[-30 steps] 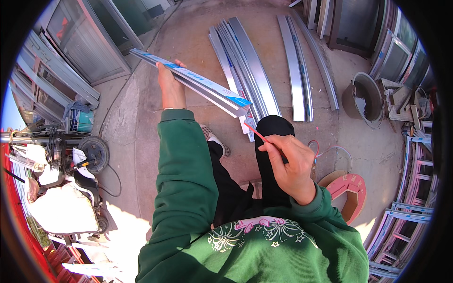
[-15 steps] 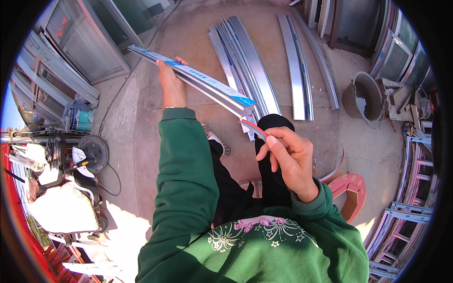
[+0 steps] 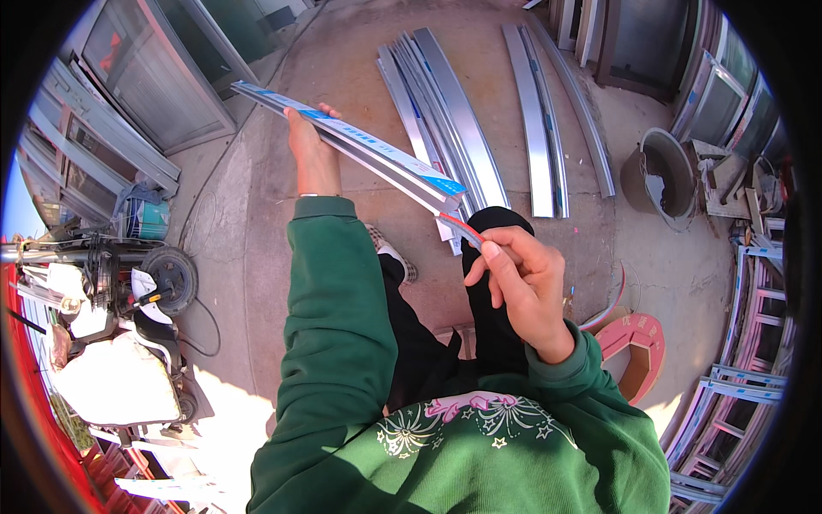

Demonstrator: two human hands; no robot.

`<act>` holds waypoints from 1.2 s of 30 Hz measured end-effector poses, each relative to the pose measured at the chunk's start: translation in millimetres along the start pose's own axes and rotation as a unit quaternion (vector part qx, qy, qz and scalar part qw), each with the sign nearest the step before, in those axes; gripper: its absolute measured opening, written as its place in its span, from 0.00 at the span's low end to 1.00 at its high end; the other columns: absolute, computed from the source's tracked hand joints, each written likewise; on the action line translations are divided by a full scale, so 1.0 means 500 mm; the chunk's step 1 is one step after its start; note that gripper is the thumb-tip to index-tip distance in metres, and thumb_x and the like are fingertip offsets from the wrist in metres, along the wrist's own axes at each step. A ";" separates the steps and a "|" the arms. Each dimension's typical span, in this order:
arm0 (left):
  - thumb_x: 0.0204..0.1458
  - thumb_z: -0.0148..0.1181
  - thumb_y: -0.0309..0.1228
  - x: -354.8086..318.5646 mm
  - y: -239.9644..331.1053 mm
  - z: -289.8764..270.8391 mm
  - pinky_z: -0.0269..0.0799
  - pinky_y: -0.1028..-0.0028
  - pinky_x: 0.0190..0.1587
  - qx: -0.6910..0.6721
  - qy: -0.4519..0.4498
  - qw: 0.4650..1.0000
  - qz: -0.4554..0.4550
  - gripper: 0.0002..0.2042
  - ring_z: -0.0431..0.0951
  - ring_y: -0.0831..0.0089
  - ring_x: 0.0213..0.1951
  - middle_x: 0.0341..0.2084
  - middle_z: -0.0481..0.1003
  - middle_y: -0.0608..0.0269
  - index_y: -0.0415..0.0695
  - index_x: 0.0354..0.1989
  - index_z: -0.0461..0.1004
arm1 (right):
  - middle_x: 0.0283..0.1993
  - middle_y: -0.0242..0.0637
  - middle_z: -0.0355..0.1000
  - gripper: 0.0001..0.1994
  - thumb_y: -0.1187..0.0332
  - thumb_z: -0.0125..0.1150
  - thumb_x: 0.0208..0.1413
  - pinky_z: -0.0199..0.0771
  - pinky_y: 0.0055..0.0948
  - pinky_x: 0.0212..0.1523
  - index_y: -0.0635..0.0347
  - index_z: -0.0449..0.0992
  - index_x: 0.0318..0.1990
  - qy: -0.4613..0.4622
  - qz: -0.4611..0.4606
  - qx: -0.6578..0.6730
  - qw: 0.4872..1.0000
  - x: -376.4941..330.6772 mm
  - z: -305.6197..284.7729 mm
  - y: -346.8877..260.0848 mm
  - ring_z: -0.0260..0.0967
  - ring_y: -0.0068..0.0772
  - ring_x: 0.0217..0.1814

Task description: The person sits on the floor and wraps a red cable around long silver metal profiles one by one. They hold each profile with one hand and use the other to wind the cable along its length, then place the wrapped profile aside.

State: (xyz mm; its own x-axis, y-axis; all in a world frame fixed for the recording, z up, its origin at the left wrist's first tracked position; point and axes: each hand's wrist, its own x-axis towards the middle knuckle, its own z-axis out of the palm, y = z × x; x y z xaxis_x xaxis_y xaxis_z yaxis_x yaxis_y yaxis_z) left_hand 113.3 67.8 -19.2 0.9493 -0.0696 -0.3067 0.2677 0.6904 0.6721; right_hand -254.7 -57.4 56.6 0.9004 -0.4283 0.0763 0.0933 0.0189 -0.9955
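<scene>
My left hand point(image 3: 314, 150) is closed around a long metal profile point(image 3: 377, 163) with blue-and-white film along its upper face. The profile slants from the far left down to a near end above my right knee. Between the thumb and fingertips of my right hand point(image 3: 522, 278) is a thin grey strip with a red edge point(image 3: 462, 227). The strip's far tip meets the near end of the profile; whether it sits inside a groove there is too small to tell.
Metal profiles point(image 3: 441, 111) lie bundled on the concrete floor ahead, with more profiles point(image 3: 535, 128) to their right. A grey bucket point(image 3: 638, 180) and a red-rimmed reel point(image 3: 655, 343) stand at right. Framed panels line both sides. A scooter point(image 3: 120, 377) is at left.
My right hand has shifted very slightly left and up with the strip. The profile and my left hand stay almost where they were.
</scene>
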 end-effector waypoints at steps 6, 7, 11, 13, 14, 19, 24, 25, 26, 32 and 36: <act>0.68 0.40 0.53 -0.023 0.001 0.023 0.75 0.64 0.30 0.021 0.034 0.999 0.021 0.24 0.73 0.63 0.30 0.33 0.71 0.52 0.39 0.47 0.62 | 0.23 0.31 0.77 0.06 0.74 0.52 0.65 0.55 0.18 0.17 0.69 0.74 0.38 0.011 -0.089 -0.143 0.986 0.011 0.011 0.009 0.58 0.12 0.14; 0.68 0.40 0.52 -0.031 -0.001 0.028 0.75 0.65 0.30 0.031 0.043 0.998 0.032 0.24 0.73 0.63 0.30 0.33 0.71 0.52 0.38 0.47 0.62 | 0.23 0.31 0.77 0.07 0.74 0.52 0.65 0.56 0.18 0.17 0.69 0.74 0.38 0.002 -0.066 -0.123 0.990 0.020 0.012 0.015 0.58 0.13 0.15; 0.67 0.42 0.52 -0.057 -0.007 0.043 0.75 0.66 0.30 0.063 0.036 0.995 0.071 0.25 0.73 0.64 0.30 0.33 0.71 0.54 0.37 0.46 0.63 | 0.27 0.36 0.77 0.06 0.72 0.54 0.65 0.65 0.19 0.22 0.68 0.73 0.39 -0.035 0.037 0.006 0.999 0.046 0.004 0.050 0.65 0.16 0.20; 0.67 0.42 0.52 -0.060 0.003 0.045 0.75 0.67 0.30 0.061 0.037 0.993 0.098 0.25 0.73 0.64 0.30 0.33 0.71 0.55 0.37 0.47 0.63 | 0.30 0.38 0.78 0.07 0.73 0.56 0.65 0.72 0.21 0.27 0.69 0.73 0.44 -0.054 0.049 0.005 0.997 0.036 -0.013 0.065 0.70 0.19 0.25; 0.67 0.43 0.52 -0.060 0.009 0.044 0.74 0.67 0.31 0.056 0.042 0.992 0.105 0.25 0.73 0.65 0.30 0.33 0.71 0.55 0.37 0.47 0.63 | 0.30 0.38 0.78 0.07 0.73 0.56 0.65 0.72 0.21 0.27 0.70 0.73 0.45 -0.044 0.054 -0.027 0.997 0.022 -0.026 0.069 0.70 0.19 0.25; 0.68 0.43 0.51 -0.067 0.026 0.044 0.74 0.67 0.32 0.038 0.043 0.989 0.138 0.23 0.73 0.66 0.30 0.34 0.70 0.56 0.37 0.47 0.62 | 0.29 0.38 0.78 0.10 0.74 0.51 0.67 0.66 0.17 0.20 0.71 0.76 0.48 0.006 0.039 -0.144 0.989 -0.027 -0.076 0.077 0.68 0.17 0.19; 0.67 0.46 0.50 -0.092 -0.007 0.062 0.74 0.67 0.34 0.033 -0.013 0.991 0.129 0.22 0.73 0.67 0.31 0.35 0.71 0.56 0.39 0.48 0.63 | 0.30 0.38 0.78 0.14 0.68 0.47 0.70 0.59 0.16 0.17 0.71 0.76 0.46 -0.063 0.085 0.062 0.992 0.046 -0.055 0.108 0.63 0.14 0.16; 0.67 0.47 0.50 -0.092 -0.008 0.064 0.74 0.67 0.34 0.025 -0.024 0.991 0.130 0.22 0.73 0.68 0.31 0.36 0.71 0.56 0.39 0.48 0.63 | 0.30 0.38 0.78 0.13 0.69 0.48 0.70 0.59 0.16 0.18 0.71 0.77 0.46 -0.064 0.122 0.067 0.988 0.046 -0.055 0.111 0.63 0.15 0.16; 0.67 0.48 0.49 -0.092 -0.007 0.065 0.74 0.67 0.34 0.015 -0.042 0.990 0.134 0.21 0.73 0.68 0.32 0.36 0.71 0.56 0.39 0.48 0.63 | 0.29 0.38 0.77 0.12 0.71 0.49 0.69 0.60 0.16 0.18 0.70 0.77 0.46 -0.076 0.106 0.096 0.987 0.047 -0.056 0.114 0.64 0.15 0.17; 0.65 0.55 0.43 -0.075 0.011 0.063 0.74 0.67 0.38 -0.037 -0.087 0.988 0.122 0.17 0.73 0.67 0.35 0.36 0.70 0.58 0.41 0.48 0.64 | 0.30 0.37 0.77 0.09 0.76 0.53 0.66 0.63 0.16 0.19 0.70 0.76 0.48 0.036 0.139 -0.099 0.985 -0.021 -0.099 0.101 0.65 0.16 0.18; 0.63 0.58 0.41 -0.080 -0.018 0.073 0.74 0.67 0.38 -0.048 -0.156 0.983 0.078 0.16 0.73 0.66 0.36 0.36 0.70 0.58 0.42 0.46 0.64 | 0.31 0.37 0.77 0.08 0.75 0.52 0.66 0.60 0.15 0.20 0.70 0.75 0.46 0.008 0.060 -0.030 0.998 0.024 -0.086 0.117 0.64 0.15 0.19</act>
State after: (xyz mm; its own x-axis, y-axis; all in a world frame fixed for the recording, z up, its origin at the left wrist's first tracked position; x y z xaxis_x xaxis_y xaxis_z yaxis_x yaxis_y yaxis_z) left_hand 79.0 37.9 11.7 0.9859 -0.1649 0.0273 0.1122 0.7739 0.6232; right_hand -256.5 -100.2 -3.2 0.8962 -0.4413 -0.0448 -0.0413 0.0175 -0.9990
